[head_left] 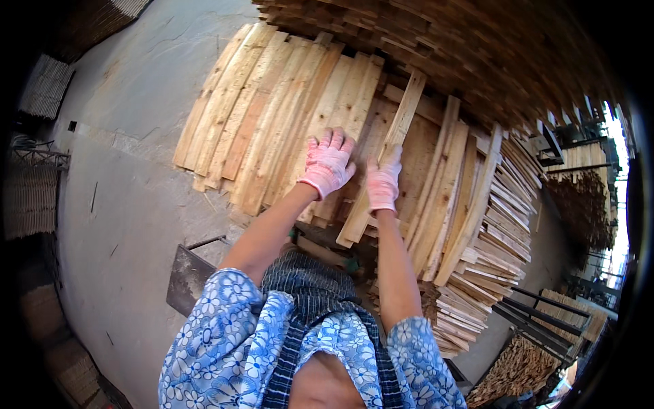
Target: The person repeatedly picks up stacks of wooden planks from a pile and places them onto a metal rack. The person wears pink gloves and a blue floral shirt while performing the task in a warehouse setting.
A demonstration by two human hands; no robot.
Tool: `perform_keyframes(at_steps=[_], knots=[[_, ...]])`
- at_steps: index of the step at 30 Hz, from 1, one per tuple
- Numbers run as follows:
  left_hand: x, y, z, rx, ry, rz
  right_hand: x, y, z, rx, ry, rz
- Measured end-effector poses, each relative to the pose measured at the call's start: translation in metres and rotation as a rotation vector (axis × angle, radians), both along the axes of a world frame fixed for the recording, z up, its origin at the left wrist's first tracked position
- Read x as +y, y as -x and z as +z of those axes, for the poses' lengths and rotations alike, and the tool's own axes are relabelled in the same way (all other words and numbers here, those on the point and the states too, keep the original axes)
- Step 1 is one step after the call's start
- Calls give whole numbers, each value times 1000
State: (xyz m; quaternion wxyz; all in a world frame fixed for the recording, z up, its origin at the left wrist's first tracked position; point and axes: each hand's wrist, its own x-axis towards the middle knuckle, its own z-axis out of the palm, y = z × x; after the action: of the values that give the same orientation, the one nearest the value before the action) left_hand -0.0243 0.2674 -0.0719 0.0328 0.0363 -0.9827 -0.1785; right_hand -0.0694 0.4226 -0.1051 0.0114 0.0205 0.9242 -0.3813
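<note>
Both my hands wear pink-and-white work gloves. My left hand point(328, 162) lies flat, fingers spread, on top of a layer of pale wooden slats point(272, 109) on a tall stack. My right hand point(384, 178) grips the edge of one long narrow slat point(402, 119) that lies slanted across the stack, its near end sticking out over the stack's front edge. The slats under my hands run side by side away from me.
The stack's layered side point(490, 252) drops away at the right. A darker pile of wood point(463, 48) rises behind it. Grey concrete floor point(129, 177) lies at the left, with a dark metal plate point(187, 276) near my body. More wood bundles point(518, 368) sit at lower right.
</note>
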Motion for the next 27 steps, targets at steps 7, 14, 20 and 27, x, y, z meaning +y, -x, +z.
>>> perform_keyframes(at_steps=[7, 14, 20, 27], knots=[[-277, -32, 23, 99, -57, 411, -36, -4, -24, 44, -167, -47], [-417, -79, -78, -200, -291, 549, -43, -15, -23, -186, -205, 66], [-392, -76, -63, -239, -248, 666, -51, 48, -23, -55, -276, 20], [-385, -69, -42, -365, -225, 672, -36, 51, -51, 117, 28, 161]])
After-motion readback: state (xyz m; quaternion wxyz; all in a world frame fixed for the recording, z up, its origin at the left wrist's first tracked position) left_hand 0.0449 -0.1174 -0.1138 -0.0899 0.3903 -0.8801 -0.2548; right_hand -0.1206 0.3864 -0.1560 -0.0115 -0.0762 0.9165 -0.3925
